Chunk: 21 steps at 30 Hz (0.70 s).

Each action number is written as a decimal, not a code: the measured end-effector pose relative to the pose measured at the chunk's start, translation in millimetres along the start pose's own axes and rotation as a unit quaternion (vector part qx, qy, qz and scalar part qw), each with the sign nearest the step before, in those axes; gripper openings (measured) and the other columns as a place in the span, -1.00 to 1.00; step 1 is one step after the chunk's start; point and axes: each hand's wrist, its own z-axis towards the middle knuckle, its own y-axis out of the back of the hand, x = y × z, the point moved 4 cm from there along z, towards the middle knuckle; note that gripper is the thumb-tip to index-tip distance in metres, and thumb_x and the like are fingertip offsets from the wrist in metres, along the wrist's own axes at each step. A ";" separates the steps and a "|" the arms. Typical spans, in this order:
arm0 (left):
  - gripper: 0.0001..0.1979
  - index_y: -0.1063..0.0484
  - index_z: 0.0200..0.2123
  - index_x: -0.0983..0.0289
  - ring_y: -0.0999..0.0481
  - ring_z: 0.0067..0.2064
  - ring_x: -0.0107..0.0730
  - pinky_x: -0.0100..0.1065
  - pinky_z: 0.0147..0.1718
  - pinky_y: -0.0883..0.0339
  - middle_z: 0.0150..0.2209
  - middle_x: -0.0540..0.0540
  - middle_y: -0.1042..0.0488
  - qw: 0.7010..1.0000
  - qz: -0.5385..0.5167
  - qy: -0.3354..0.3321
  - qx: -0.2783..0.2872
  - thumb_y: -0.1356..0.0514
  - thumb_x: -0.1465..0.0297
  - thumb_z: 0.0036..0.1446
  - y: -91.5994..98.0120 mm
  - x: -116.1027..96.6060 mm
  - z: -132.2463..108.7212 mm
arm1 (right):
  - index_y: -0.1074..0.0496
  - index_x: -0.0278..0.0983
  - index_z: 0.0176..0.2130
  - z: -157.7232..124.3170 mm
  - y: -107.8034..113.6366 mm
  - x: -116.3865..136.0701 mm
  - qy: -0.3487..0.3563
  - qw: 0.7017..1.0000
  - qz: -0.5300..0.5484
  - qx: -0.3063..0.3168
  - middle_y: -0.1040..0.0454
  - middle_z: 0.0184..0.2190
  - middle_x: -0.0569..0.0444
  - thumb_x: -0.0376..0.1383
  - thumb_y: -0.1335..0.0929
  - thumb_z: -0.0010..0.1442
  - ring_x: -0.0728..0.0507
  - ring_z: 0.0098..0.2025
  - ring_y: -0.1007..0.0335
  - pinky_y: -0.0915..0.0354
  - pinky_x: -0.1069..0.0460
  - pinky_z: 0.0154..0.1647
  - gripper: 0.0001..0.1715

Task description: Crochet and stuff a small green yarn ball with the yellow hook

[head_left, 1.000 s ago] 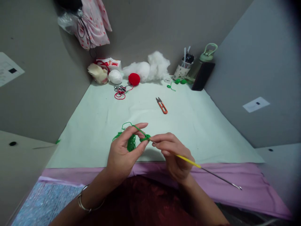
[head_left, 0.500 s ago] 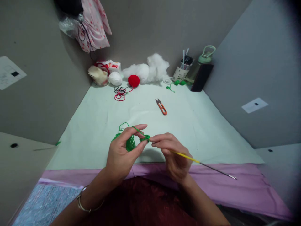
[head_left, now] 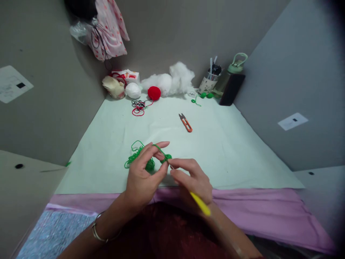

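Observation:
My left hand (head_left: 144,172) pinches a small green crochet piece (head_left: 167,157) between thumb and fingers. A strand of green yarn runs over its raised index finger to the piece. My right hand (head_left: 192,180) is closed around a crochet hook (head_left: 199,203) with a yellow grip; the hook's tip meets the crochet piece, and its rear end is blurred over my right forearm. Behind and left of my left hand lies a loose tangle of green yarn (head_left: 133,158) on the pale cloth, partly hidden by the fingers.
Orange-handled thread snips (head_left: 185,123) lie mid-table. Along the back stand a red yarn ball (head_left: 154,93), a white yarn ball (head_left: 133,90), white stuffing (head_left: 180,79), a pen cup (head_left: 207,83), a green bottle (head_left: 225,81) and a dark phone (head_left: 232,90). Small green pieces (head_left: 206,95) lie near the cup.
My right hand has turned, swinging the hook's rear end from pointing right to pointing down toward me. The left hand keeps its pinch on the crochet piece, and more of the yarn tangle shows.

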 end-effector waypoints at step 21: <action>-0.43 -0.58 0.17 0.21 -0.41 -0.24 -0.44 -0.38 -0.18 -0.29 -0.28 0.03 -0.47 0.894 -0.328 0.271 0.141 -0.50 0.35 0.06 -8.1 13.8 1.3 | -0.65 -0.14 -0.03 12.9 21.0 -3.8 -0.085 0.985 0.144 -0.042 -0.67 -0.23 0.03 -0.42 -0.36 0.43 -0.14 -0.17 -0.61 -0.54 -0.08 -0.14 -0.71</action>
